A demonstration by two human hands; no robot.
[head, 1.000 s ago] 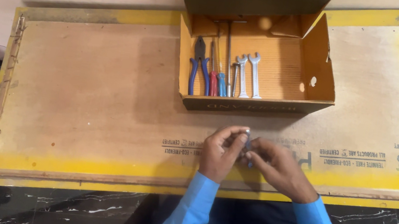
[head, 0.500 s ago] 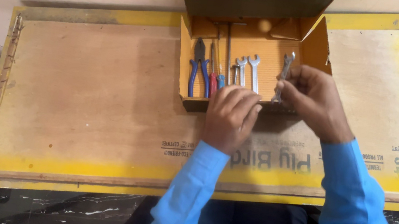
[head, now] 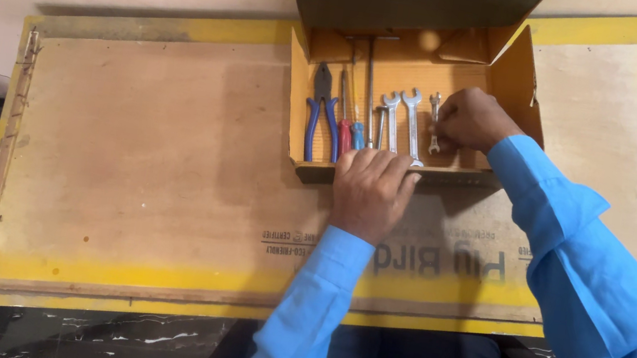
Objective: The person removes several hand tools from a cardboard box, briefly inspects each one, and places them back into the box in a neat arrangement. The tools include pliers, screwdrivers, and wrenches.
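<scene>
Right hand (head: 469,117) pinches a small spanner (head: 433,120) inside the box (head: 518,83), beside two bigger spanners (head: 403,120); left hand (head: 370,188) rests flat, holding nothing, on the box's front edge.

At the far edge of a yellow-bordered plywood tabletop (head: 125,175), a person's left hand (head: 370,191) rests on the near wall of an open cardboard box (head: 511,73), while the right hand (head: 470,119) grips a small spanner (head: 433,120) beside two larger spanners (head: 401,120), screwdrivers (head: 350,125) and blue-handled pliers (head: 322,116).
</scene>
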